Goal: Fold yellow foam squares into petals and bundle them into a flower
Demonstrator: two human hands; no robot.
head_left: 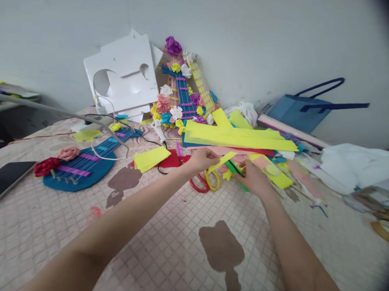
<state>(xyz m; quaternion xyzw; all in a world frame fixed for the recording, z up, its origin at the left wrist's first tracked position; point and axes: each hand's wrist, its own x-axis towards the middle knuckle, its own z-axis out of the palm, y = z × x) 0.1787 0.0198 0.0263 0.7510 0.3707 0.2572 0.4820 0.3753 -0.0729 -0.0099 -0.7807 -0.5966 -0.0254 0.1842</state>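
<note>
My left hand (pixel 204 159) pinches one end of a narrow yellow paper strip (pixel 222 160). My right hand (pixel 253 177) is closed around green-handled scissors (pixel 235 168) at the strip's other end. Both hands hover over a pile of coloured paper sheets (pixel 236 137) on the patterned cloth surface (pixel 173 246). Just below my hands lie scissors with red and yellow handles (pixel 206 182).
A blue paper guitar (pixel 84 162) with red and pink paper roses lies at left. Upright paper guitars with flowers (pixel 182 94) and white cut board (pixel 125 77) lean on the wall. A blue bag (pixel 297 107), a glue gun (pixel 159 132) and white cloth (pixel 355 165) are nearby.
</note>
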